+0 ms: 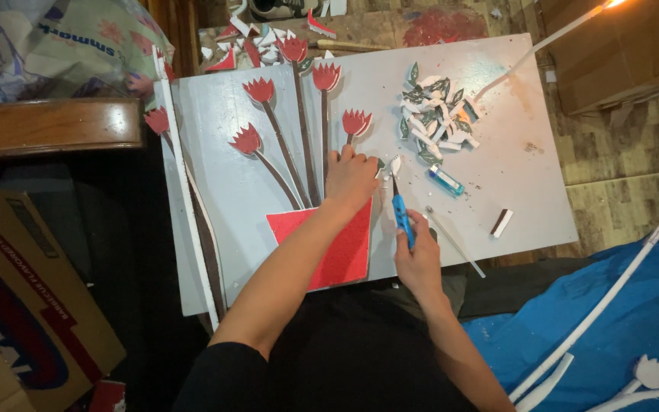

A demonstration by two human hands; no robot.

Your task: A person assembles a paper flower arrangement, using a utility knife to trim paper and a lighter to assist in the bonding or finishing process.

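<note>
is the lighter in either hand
No, the lighter lies loose on the grey board, while the right hand holds a blue knife and the left hand presses the board.

light: dim, warm | source: glare top right | focus: centre sharp | edges: dark, soft

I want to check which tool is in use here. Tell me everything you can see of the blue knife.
The blue knife is a slim craft cutter with a bright blue, plastic-looking handle and a thin dark blade. It stands nearly upright in view, blade tip away from the person, on the pale grey board. The right hand grips its lower end.
</note>
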